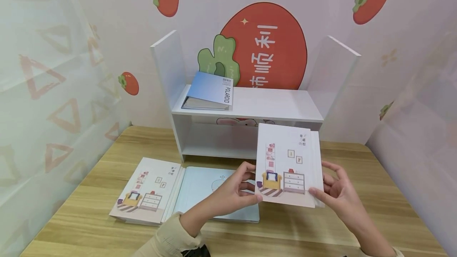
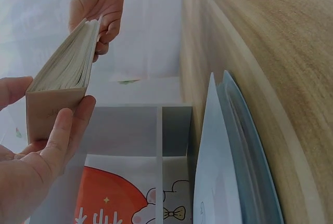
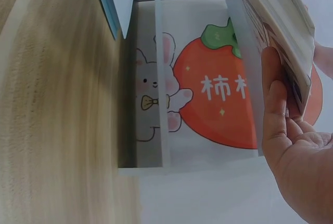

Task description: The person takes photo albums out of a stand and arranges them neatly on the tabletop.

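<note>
Both hands hold a thick photo album with a pale cover showing a yellow armchair and a drawer chest. It is raised in front of the white shelf. My left hand grips the spine side, thumb on the cover and fingers beneath, as the left wrist view also shows. At the page-edge side, my right hand pinches it with the thumb on top; in the right wrist view its fingers lie along the underside. The cover sits slightly shifted from the pages.
On the wooden table lie a matching album at left and a light blue album, partly behind my left arm. A blue POLAROID album lies on the shelf's upper board at its left end. Upright side panels bound the shelf.
</note>
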A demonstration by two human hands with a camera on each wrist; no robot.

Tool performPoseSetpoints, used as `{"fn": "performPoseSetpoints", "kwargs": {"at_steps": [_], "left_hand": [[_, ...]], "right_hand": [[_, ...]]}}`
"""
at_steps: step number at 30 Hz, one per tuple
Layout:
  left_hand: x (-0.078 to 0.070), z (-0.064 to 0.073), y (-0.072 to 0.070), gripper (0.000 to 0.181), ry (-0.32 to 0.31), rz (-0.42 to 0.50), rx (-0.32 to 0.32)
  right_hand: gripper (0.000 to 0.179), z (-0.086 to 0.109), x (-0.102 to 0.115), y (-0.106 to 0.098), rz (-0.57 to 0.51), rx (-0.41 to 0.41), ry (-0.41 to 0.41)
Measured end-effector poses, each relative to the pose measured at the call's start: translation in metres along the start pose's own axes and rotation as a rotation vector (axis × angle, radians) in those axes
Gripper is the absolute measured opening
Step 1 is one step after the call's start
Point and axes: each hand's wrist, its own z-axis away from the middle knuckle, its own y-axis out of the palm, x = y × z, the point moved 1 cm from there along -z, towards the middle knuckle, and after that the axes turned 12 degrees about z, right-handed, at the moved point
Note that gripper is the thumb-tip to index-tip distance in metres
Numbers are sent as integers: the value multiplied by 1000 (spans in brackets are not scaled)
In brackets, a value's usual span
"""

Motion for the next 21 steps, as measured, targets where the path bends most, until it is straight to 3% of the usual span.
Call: {"fn": "performPoseSetpoints", "kwargs": {"at_steps": [9, 21], "left_hand": [[2, 0, 2, 50, -57, -13, -13], [10, -1, 2, 49, -114, -71, 20]], "right_hand": [[65, 3, -7, -1, 11, 32, 36], [63, 8, -14, 0, 13, 54, 73]]}}
